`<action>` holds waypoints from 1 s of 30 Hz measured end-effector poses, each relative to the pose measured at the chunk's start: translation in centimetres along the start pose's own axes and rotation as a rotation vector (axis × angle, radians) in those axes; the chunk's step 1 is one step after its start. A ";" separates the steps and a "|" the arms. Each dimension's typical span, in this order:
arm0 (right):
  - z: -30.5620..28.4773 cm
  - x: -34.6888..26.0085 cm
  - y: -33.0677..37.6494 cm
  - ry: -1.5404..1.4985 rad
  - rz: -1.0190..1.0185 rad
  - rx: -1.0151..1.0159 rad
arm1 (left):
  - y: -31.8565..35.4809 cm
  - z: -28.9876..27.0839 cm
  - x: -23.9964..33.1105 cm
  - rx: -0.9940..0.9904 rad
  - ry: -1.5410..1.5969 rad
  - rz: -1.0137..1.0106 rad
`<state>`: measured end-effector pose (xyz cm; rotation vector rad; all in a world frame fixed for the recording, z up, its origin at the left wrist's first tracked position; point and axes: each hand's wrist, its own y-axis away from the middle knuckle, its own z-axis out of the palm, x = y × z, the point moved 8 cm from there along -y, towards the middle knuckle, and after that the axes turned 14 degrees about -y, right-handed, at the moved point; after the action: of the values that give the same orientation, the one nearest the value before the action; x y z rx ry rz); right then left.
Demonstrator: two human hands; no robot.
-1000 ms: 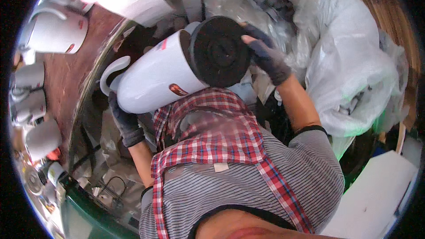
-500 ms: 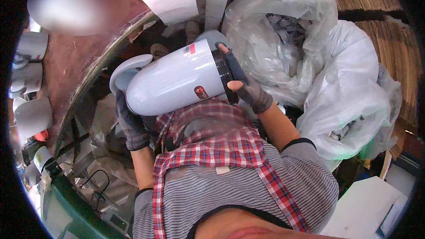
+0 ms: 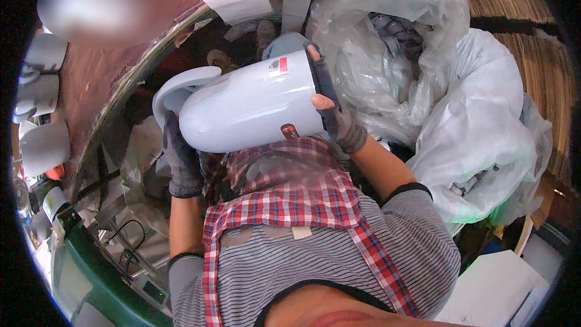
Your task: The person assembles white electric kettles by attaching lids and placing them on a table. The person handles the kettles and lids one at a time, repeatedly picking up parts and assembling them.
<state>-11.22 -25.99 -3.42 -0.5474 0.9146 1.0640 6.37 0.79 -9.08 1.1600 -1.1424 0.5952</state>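
A large pale blue-grey thermos jug shell (image 3: 248, 109) lies on its side across my lap, with its rounded end to the left and a curved handle (image 3: 181, 82) at that end. My left hand (image 3: 180, 160), in a dark fingerless glove, is closed on the rounded end, below the handle. The right hand (image 3: 339, 112), gloved the same way, wraps the wide right end with thumb and fingertips on its rim. A barcode label and a small dark red sticker show on the shell. What lies inside the right end is hidden by my right hand.
Clear plastic bags (image 3: 339, 24) with grey parts stand ahead to the right, beside a white sack (image 3: 478, 103). A brown round-edged table (image 3: 91, 97) curves along the left, with several similar grey jugs (image 3: 45, 148) beyond it. A green curved surface (image 3: 103, 284) is at lower left.
The jug shell has shifted slightly right and up with both hands. The black threaded neck that stuck out of its right end is now mostly out of sight at my right hand.
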 end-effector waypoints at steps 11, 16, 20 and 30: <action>1.4 -0.4 -0.3 0.322 -0.188 -0.187 | -2.5 0.2 0.7 -0.101 0.280 -0.034; 3.1 -5.1 0.3 0.447 -0.252 -0.219 | -2.8 1.7 0.0 -0.113 0.305 -0.022; -7.1 -4.2 2.8 0.049 -0.398 0.111 | -2.4 0.3 6.0 -0.082 0.114 0.171; -38.1 13.9 35.6 1.337 0.834 0.959 | 5.4 -9.2 26.0 0.380 -1.389 0.880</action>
<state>-55.05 -33.61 -34.07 0.0658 2.7954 0.6953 14.62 6.62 17.17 1.3565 -2.9096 0.6463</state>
